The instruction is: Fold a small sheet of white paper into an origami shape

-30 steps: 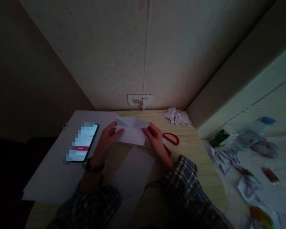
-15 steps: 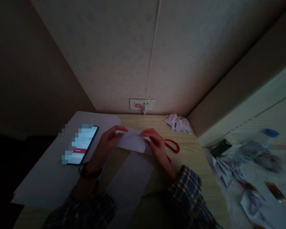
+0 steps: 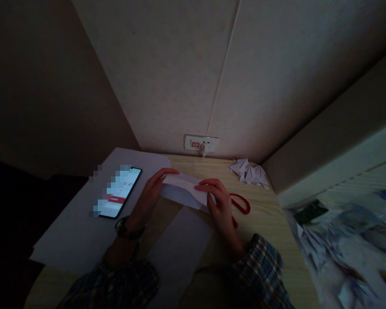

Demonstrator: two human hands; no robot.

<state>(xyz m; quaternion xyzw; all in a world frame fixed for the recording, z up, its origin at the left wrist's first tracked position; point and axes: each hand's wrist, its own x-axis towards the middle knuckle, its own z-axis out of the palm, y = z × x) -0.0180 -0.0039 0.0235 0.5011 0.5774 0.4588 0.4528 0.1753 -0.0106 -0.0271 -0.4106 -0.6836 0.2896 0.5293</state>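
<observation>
Between my hands is a sheet of white paper (image 3: 182,195), with its far edge curled over toward me. My left hand (image 3: 152,189) grips its left end, fingers along the far edge and thumb hidden. At the right end my right hand (image 3: 219,198) pinches the folded-over flap between fingers and thumb. A second white paper strip (image 3: 183,240) lies flat on the table under and in front of the held sheet. Just right of my right hand lie red-handled scissors (image 3: 241,204), partly hidden by that hand.
A lit phone (image 3: 120,195) rests on a stack of white paper (image 3: 70,231) at the left. Folded paper pieces (image 3: 249,171) sit in the table's far right corner. A wall socket (image 3: 201,143) with a plug is behind. Clutter lies below at right, including a green item (image 3: 312,212).
The paper's far edge has been turned over toward me, making a flap. My right fingers have shifted onto it. The whole view has swung slightly left.
</observation>
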